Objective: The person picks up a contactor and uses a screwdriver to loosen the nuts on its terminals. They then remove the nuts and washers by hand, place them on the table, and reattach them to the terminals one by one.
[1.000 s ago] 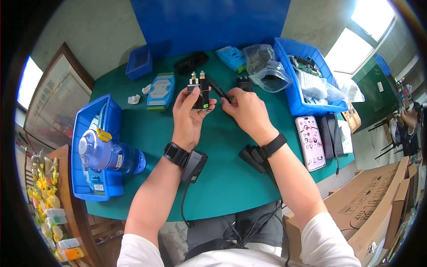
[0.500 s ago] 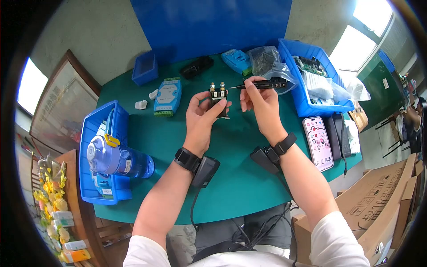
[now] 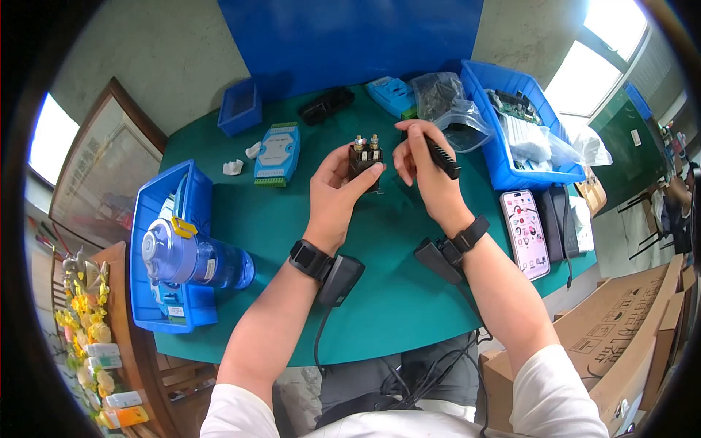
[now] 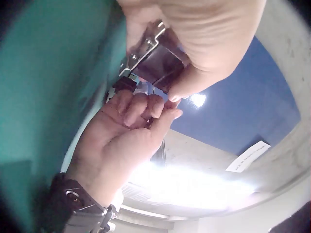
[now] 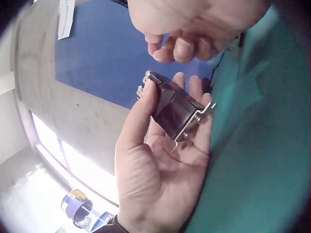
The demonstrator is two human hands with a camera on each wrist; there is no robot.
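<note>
A black contactor (image 3: 366, 162) with two brass stud terminals on top is held upright by my left hand (image 3: 336, 196), thumb across its front and fingers behind. Its bent metal bracket (image 5: 188, 127) shows along the base in the right wrist view. Just to the right, my right hand (image 3: 431, 174) holds a slim black screwdriver (image 3: 444, 159), whose ribbed handle lies across the hand between thumb and forefinger. The screwdriver's tip is hidden behind the fingers. Those fingers are curled beside the contactor and apart from it.
A blue-and-white module (image 3: 277, 155) and white scraps (image 3: 233, 168) lie left of the hands. A blue bin with a water bottle (image 3: 197, 255) stands farther left. On the right are a parts bin (image 3: 504, 171), a phone (image 3: 524, 235) and a black case (image 3: 558, 223).
The screwdriver has come up to the contactor's terminals in my right hand, then swung round so its handle points down and right. The contactor has tilted slightly in my left hand.
</note>
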